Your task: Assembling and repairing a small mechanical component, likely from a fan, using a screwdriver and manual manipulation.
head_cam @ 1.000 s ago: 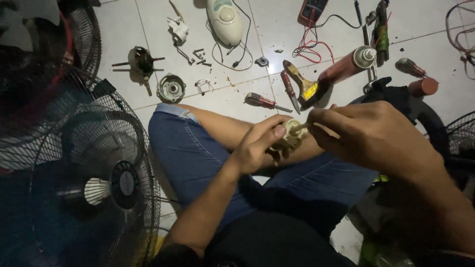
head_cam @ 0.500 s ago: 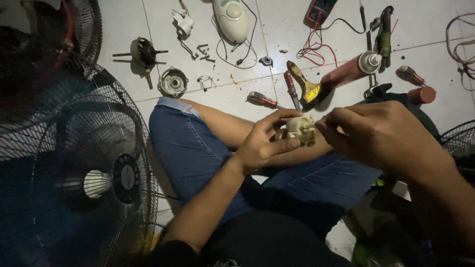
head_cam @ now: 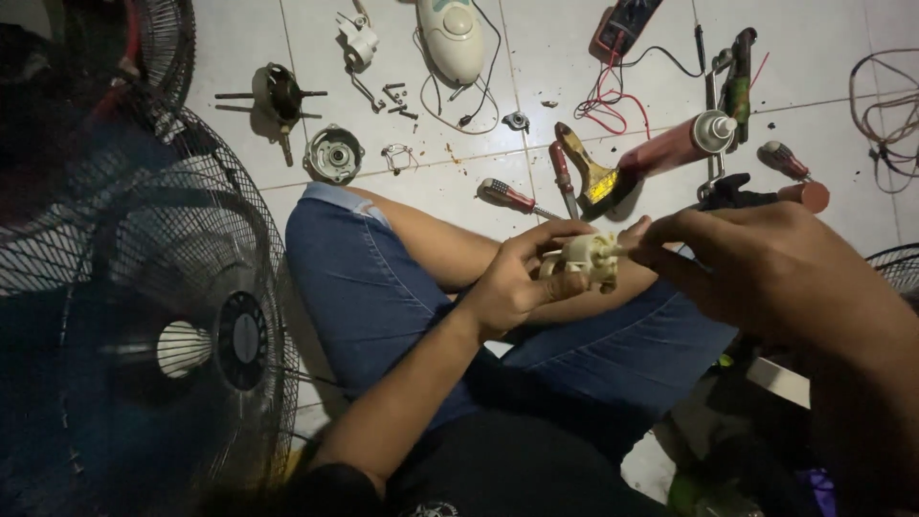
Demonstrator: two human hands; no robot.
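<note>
Your left hand (head_cam: 517, 287) and right hand (head_cam: 766, 268) both pinch a small cream plastic switch block (head_cam: 586, 258)
It could slip onto your blue-jeaned lap (head_cam: 383, 297) if either grip loosens

White tiled floor (head_cam: 823, 96) — strewn with a red-handled screwdriver (head_cam: 507, 196), red spray can (head_cam: 675, 146), multimeter (head_cam: 624, 21), loose screws (head_cam: 397, 96) and round motor cover (head_cam: 334, 154) — fan guard (head_cam: 144, 325) at its left edge.

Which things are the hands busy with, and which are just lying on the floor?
In use:
left hand
right hand
small cream plastic part, held between both

Lying about:
red-handled screwdriver
spray can
multimeter
round metal motor cover
white fan housing
fan guard
</note>
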